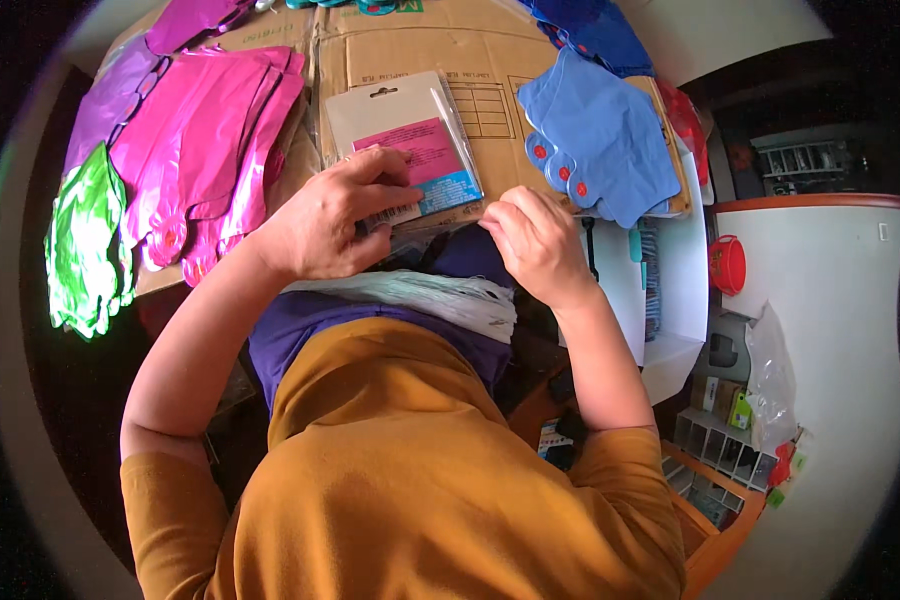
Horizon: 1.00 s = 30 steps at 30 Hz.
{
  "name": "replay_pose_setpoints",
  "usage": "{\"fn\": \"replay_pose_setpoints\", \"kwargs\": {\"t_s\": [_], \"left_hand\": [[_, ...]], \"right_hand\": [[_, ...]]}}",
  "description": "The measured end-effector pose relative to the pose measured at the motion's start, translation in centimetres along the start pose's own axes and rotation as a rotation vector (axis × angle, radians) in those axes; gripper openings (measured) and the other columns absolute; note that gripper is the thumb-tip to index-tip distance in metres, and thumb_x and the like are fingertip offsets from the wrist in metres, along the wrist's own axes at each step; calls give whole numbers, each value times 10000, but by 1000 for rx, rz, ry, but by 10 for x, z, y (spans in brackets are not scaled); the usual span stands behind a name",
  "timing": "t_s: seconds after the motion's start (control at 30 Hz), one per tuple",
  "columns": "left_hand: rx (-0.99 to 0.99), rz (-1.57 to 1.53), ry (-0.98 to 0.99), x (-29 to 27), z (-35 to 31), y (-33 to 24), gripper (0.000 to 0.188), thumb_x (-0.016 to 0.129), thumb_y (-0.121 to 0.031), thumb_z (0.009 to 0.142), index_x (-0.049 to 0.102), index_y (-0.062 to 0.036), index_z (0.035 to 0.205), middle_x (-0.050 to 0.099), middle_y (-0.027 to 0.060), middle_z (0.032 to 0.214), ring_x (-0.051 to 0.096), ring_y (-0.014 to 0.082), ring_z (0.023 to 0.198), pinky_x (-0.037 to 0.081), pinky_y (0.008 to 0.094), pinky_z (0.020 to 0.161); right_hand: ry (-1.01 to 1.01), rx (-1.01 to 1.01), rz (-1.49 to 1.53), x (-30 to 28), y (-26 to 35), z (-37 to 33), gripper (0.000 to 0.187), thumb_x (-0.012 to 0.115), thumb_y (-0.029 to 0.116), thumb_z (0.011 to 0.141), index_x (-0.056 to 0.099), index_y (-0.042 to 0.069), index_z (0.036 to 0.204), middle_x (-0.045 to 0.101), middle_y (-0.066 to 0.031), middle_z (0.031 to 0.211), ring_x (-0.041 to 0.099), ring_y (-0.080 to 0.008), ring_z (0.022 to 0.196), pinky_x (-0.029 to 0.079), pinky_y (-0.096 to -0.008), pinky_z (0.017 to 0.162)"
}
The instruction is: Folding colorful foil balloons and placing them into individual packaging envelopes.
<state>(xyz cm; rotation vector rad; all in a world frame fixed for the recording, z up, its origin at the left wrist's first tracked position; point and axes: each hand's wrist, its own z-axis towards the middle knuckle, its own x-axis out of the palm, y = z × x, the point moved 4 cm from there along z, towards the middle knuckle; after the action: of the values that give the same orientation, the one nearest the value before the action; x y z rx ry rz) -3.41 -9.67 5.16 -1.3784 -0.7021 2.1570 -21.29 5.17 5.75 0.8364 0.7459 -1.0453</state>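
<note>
A flat clear-plastic packet (395, 100) with a white hang-hole card and a pink and blue label lies on the cardboard near its front edge. On the packet's lower left part is my left hand (335, 215), fingers bent over it and thumb at its lower edge. My right hand (538, 245) is just right of the packet's lower corner, thumb and fingertips pinched together. Whatever is between those fingertips is too small to make out. Below both hands, a bundle of white strings (420, 298) lies across my lap.
Shiny pink foil balloons (220, 130), a purple stack (105, 115) and green foil (88, 240) lie at the left. Light blue foil pieces (605, 140) with red dots cover the cardboard's (400, 50) right side. Beside it stands a white box (680, 290); a red bucket (727, 265) is farther right.
</note>
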Motion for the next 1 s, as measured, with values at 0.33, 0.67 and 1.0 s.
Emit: {"fn": "replay_pose_setpoints", "kwargs": {"t_s": [0.33,0.67,1.0], "left_hand": [[-5,-14,38,-1,0,-1,458,596,-58,734,670,49,1174,549,230,1200,551,410,1179,451,467,1041],[33,22,17,1,-1,1,462,588,-53,732,667,50,1175,547,237,1205,566,410,1154,459,459,1032],[11,-3,69,-2,-2,1,460,562,-99,764,657,58,1186,543,251,1223,555,424,1189,444,472,1057]], "right_hand": [[-17,215,179,-14,2,-10,211,774,50,786,613,36,922,602,-94,905,626,-291,835,509,-399,766],[45,-25,2,2,-4,0,222,751,21,795,599,48,954,585,-89,875,609,-290,788,502,-389,719],[-25,138,262,-20,33,-28,121,749,40,809,651,48,878,597,-95,853,624,-262,791,525,-379,730]]}}
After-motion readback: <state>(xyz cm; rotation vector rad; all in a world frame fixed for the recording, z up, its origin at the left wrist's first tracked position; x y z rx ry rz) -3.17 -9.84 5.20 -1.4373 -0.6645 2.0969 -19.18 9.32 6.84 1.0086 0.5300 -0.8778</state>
